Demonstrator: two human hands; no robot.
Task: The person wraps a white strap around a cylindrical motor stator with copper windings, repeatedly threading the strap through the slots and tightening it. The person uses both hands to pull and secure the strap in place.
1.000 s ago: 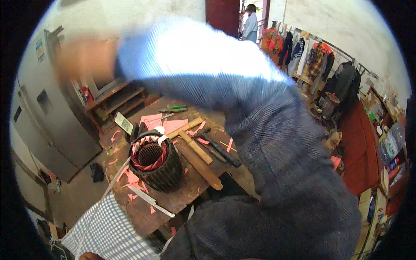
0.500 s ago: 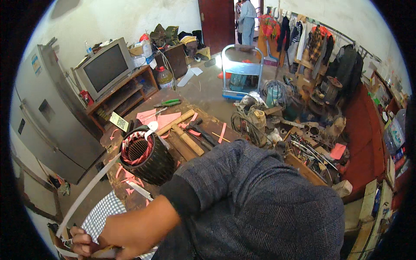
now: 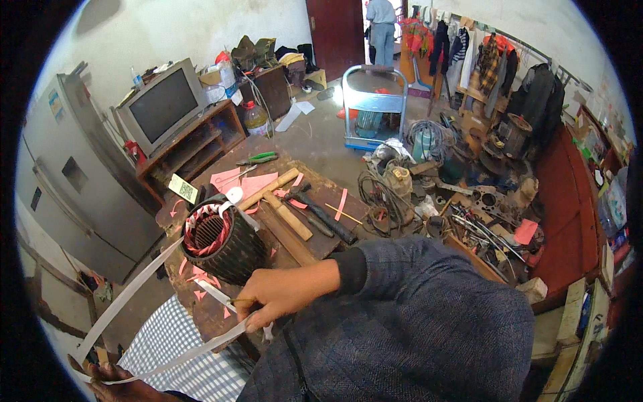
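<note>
A motor stator (image 3: 231,258), dark and ribbed, stands near the table's left edge with red-and-white wrapped windings in its top. White cloth tape (image 3: 124,298) runs from it down to my left hand (image 3: 124,388) at the lower left, then across to my right hand (image 3: 288,295). The tape passes around my left fingers, which are partly cut off by the frame edge. My right hand is closed, its thumb and finger pinching the tape beside the table's near edge. A thin yellowish piece sticks out from those fingers; its kind is unclear.
On the table (image 3: 315,177) lie a wooden mallet (image 3: 288,214), a hammer (image 3: 325,214), green-handled pliers (image 3: 258,159), scissors and pink paper scraps. A checked cloth (image 3: 177,342) hangs over my lap. Cables and metal parts heap at right; a blue hand truck (image 3: 375,107) stands beyond.
My right hand has moved from beside my left hand, at the lower left, up and right to the table edge, drawing out a length of tape. The distant person has shifted slightly.
</note>
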